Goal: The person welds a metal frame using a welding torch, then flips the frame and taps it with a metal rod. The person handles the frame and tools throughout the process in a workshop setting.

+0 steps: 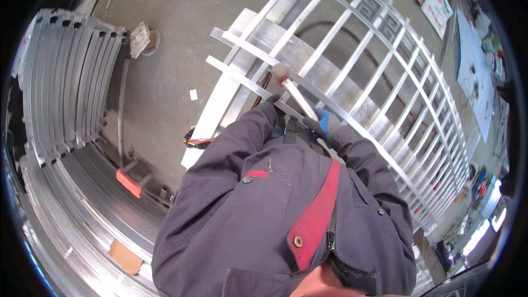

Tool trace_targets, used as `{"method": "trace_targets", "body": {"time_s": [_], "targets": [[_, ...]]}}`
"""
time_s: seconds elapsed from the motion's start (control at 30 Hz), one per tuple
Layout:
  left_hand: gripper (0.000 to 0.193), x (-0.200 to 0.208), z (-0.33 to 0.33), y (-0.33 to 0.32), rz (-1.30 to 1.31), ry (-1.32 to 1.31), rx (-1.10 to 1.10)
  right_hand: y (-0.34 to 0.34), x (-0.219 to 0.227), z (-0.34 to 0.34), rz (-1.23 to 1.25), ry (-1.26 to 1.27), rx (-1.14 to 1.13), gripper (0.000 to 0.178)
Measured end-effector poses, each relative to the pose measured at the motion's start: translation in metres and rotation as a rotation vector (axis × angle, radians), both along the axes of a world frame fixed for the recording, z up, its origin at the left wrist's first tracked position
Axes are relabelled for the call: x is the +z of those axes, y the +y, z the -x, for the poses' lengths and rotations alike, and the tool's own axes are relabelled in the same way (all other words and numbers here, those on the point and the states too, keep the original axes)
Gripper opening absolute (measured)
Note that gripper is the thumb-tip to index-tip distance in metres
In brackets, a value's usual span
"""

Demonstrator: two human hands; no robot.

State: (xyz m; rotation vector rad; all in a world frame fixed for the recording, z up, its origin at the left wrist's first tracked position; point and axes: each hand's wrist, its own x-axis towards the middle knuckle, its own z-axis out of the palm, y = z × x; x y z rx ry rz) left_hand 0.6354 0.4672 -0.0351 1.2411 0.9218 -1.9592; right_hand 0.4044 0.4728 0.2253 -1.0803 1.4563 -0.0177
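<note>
My right hand (323, 124), in a blue and dark glove, is closed around the pale handle of a mallet (297, 96). The mallet's round brownish head (281, 72) rests against a bar of a silver metal grille (385, 77) lying in front of me. Only the dark glove tip of my left hand (274, 100) shows past my grey jacket sleeve. It sits close beside the mallet handle, and its grip is hidden. My dark jacket with red trim (286, 209) fills the lower middle of the view.
Stacked silver metal profiles (71, 88) curve along the left side, with a red-handled tool (130, 183) lying on them. An orange and black cable (196, 142) lies on the concrete floor (176, 49) by the grille's near corner. A cluttered bench (476, 71) runs along the right.
</note>
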Motion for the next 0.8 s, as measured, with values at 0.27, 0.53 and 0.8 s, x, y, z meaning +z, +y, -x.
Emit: {"method": "trace_targets", "body": {"time_s": [0.27, 0.53, 0.8], "targets": [[0.042, -0.022, -0.003, 0.022, 0.058, 0.023, 0.054, -0.052, -0.03, -0.096, 0.09, -0.023, 0.167, 0.062], [0.043, -0.012, -0.004, 0.03, 0.016, 0.019, 0.064, -0.08, -0.067, -0.135, 0.137, 0.115, 0.366, 0.07], [0.043, -0.013, 0.004, 0.021, 0.032, 0.047, 0.113, -0.086, -0.065, -0.159, 0.173, 0.06, 0.198, 0.067]]}}
